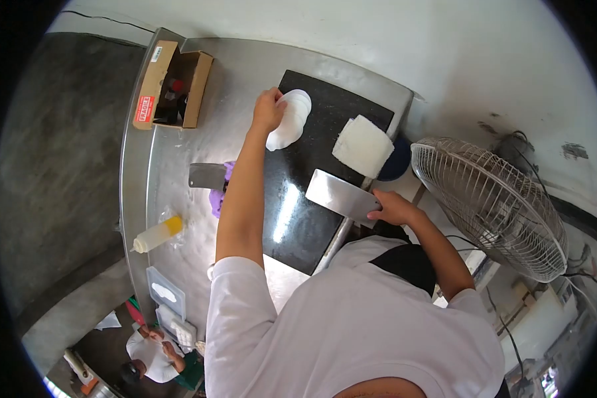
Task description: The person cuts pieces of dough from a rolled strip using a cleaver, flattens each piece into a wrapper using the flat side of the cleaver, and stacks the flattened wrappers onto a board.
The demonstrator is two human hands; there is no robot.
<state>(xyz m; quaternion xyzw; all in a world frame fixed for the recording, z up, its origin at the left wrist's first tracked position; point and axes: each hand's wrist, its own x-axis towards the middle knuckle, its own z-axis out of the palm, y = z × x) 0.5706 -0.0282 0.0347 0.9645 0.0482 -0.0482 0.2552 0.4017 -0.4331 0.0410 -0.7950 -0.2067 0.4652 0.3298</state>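
Thin white round sheets, like dough wrappers [289,119], lie overlapped in a row at the far left of a black board [325,96]. My left hand [269,110] is at their left edge, its fingers bent and closed on the rim of one wrapper; the fingertips are partly hidden. In my right hand [393,208] is a cleaver [341,194], its broad blade lying low over the board's right part. Whether the blade touches the board I cannot tell. A folded white cloth [363,147] rests at the board's right edge, beyond the cleaver.
Left of the board lie a second cleaver [205,176] and purple cloth [216,202]. A squeeze bottle [158,234], a plastic container [166,292] and a cardboard box [154,86] line the metal table's left side. A fan [491,205] stands right. Another person [154,355] sits lower left.
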